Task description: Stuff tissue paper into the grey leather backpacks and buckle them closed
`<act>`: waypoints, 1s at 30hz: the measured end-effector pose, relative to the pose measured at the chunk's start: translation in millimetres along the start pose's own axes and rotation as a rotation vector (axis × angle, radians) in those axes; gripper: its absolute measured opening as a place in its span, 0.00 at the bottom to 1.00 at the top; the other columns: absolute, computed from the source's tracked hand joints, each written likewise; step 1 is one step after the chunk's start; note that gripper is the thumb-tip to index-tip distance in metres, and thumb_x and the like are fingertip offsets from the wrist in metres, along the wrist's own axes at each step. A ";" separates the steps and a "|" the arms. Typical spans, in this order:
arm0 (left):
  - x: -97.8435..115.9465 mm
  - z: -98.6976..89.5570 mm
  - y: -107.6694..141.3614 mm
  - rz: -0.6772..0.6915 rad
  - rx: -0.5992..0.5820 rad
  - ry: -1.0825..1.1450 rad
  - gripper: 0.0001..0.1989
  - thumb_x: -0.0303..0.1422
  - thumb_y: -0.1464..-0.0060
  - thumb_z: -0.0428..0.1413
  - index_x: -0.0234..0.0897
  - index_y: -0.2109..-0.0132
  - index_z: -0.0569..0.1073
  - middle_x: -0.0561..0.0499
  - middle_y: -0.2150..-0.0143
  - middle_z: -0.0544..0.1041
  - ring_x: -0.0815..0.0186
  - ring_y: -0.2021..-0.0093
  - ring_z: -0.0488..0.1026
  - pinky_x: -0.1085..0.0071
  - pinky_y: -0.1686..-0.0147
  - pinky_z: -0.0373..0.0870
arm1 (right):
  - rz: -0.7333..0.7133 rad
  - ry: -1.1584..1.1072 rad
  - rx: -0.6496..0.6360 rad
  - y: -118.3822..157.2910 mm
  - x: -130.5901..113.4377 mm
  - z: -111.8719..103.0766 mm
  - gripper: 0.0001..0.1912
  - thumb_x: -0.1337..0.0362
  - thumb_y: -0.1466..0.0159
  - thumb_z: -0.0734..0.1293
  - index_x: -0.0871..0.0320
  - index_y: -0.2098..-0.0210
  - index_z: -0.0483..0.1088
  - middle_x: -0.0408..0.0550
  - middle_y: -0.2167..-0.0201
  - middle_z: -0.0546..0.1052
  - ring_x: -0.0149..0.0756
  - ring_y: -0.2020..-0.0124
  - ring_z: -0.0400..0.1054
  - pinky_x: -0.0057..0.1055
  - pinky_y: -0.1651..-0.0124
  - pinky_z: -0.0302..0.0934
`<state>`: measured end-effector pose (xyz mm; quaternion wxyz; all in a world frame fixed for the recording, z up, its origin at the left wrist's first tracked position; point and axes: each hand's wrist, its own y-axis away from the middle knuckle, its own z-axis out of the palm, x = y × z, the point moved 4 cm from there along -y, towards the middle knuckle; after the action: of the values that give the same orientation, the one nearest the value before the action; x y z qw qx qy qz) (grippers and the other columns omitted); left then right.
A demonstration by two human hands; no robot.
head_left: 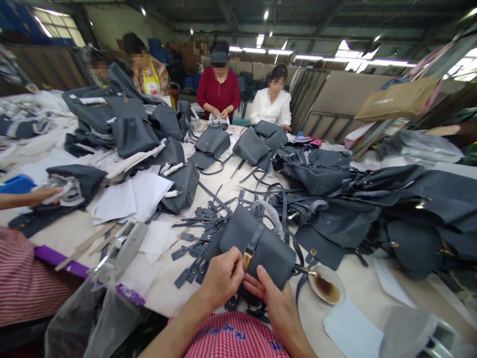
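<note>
Here, my right hand (275, 299) grips the flap handbag (274, 248), my left hand (222, 274) curls closed by its gold clasp (247, 259), and swinging rightward could tip the adjacent brown-stained dish (328, 272).

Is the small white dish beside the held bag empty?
No, the white dish beside the bag has a brown substance in it.

Left grip (223, 274): fingers curled into a fist. Right grip (275, 301): thumb extended, fingers bent. Forearms (179, 323): bare, converging forward.
</note>
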<state>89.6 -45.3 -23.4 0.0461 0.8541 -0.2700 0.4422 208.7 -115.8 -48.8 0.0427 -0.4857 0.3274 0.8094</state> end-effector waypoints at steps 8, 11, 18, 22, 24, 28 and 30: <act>-65.2 -32.3 14.4 -0.359 0.001 -0.488 0.11 0.28 0.39 0.41 0.38 0.65 0.68 0.47 0.66 0.75 0.63 0.64 0.74 0.71 0.62 0.65 | -0.048 -0.056 0.084 -1.9 -16.4 -11.0 0.34 0.56 0.51 0.77 0.64 0.49 0.66 0.55 0.66 0.83 0.50 0.67 0.79 0.40 0.64 0.76; -114.3 -69.0 31.4 -0.530 -0.001 -0.549 0.11 0.28 0.40 0.44 0.35 0.55 0.70 0.42 0.64 0.78 0.57 0.62 0.76 0.66 0.64 0.67 | -0.070 -0.144 0.083 -2.5 -31.5 -19.3 0.38 0.59 0.53 0.78 0.61 0.46 0.65 0.52 0.67 0.83 0.50 0.68 0.79 0.39 0.68 0.75; -113.5 -66.6 30.4 -0.381 -0.027 -0.731 0.21 0.22 0.44 0.48 0.37 0.45 0.70 0.38 0.47 0.75 0.52 0.44 0.70 0.55 0.47 0.64 | 0.132 -0.227 -0.068 6.0 -69.4 -14.1 0.16 0.67 0.51 0.77 0.63 0.64 0.74 0.54 0.69 0.83 0.41 0.72 0.79 0.28 0.71 0.75; -58.4 -46.7 6.0 0.058 0.117 -0.509 0.28 0.19 0.45 0.46 0.35 0.37 0.61 0.39 0.43 0.72 0.59 0.46 0.71 0.63 0.50 0.68 | 0.243 -0.260 -0.073 11.6 -96.8 -16.7 0.07 0.73 0.47 0.71 0.63 0.68 0.76 0.54 0.70 0.83 0.37 0.74 0.78 0.25 0.73 0.74; -27.7 -39.5 -5.0 0.269 0.119 -0.426 0.24 0.22 0.42 0.44 0.37 0.39 0.65 0.41 0.46 0.74 0.59 0.49 0.72 0.62 0.51 0.68 | 0.263 -0.272 -0.079 13.7 -104.3 -16.7 0.07 0.74 0.45 0.68 0.64 0.66 0.77 0.55 0.68 0.83 0.36 0.73 0.79 0.25 0.72 0.73; 16.0 -19.9 -26.2 0.518 -0.044 -0.443 0.26 0.24 0.47 0.53 0.40 0.41 0.66 0.42 0.35 0.63 0.50 0.36 0.56 0.51 0.41 0.56 | 0.259 -0.258 -0.163 11.4 -105.7 -14.4 0.09 0.69 0.42 0.68 0.63 0.62 0.77 0.55 0.64 0.83 0.37 0.68 0.79 0.27 0.67 0.73; 21.1 -8.7 -35.7 0.538 -0.124 -0.441 0.20 0.24 0.48 0.54 0.41 0.47 0.71 0.43 0.34 0.62 0.50 0.34 0.53 0.50 0.41 0.54 | 0.178 -0.247 -0.212 6.0 -104.9 -14.1 0.13 0.59 0.41 0.69 0.60 0.60 0.76 0.55 0.59 0.82 0.38 0.60 0.78 0.31 0.59 0.73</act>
<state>110.9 -21.1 4.0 -0.0799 0.8228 -0.5152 0.2263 272.1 -102.5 35.2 -0.0407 -0.3536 0.2743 0.8934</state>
